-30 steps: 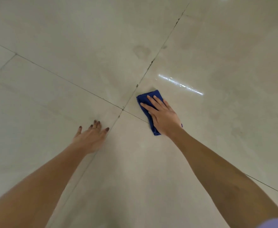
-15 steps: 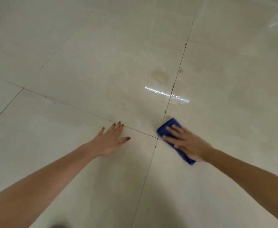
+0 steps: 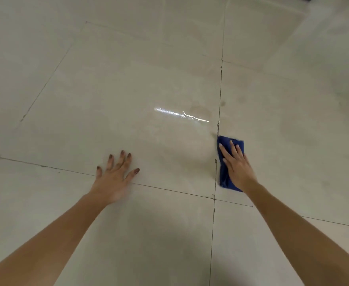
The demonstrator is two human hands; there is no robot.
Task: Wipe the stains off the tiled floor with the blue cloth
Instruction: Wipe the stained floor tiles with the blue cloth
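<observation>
- tiled floor [image 3: 107, 89]: glossy beige tiles, dark grout lines, fills the whole view.
- left hand [image 3: 113, 178]: flat on the floor, palm down, fingers spread wide, dark nail polish. Holds nothing. Fingertips sit on the far tile, heel of the palm across the horizontal grout line [image 3: 169, 189]. Arm runs in from lower left.
- light reflection [image 3: 179, 114]: bright streak on the tile, between the two hands and farther from the camera.
- stain [image 3: 198, 109]: faint brownish patch just at the right end of the streak, left of the vertical grout line [image 3: 220, 89]. Smaller dark spot [image 3: 223, 103] just right of that line. Faint yellowish smear [image 3: 188, 167] nearer the camera, left of the cloth.
- blue cloth [image 3: 224, 178]: folded, flat on the floor, left edge right along the vertical grout line, on the tile to its right. Sits nearer than the brownish stain, not touching it.
- right hand [image 3: 236, 166]: palm down on top of the cloth, fingers straight and slightly apart, pressing it to the floor, not gripping around it. Cloth shows beyond the fingertips and along the thumb side. Arm runs in from lower right.
</observation>
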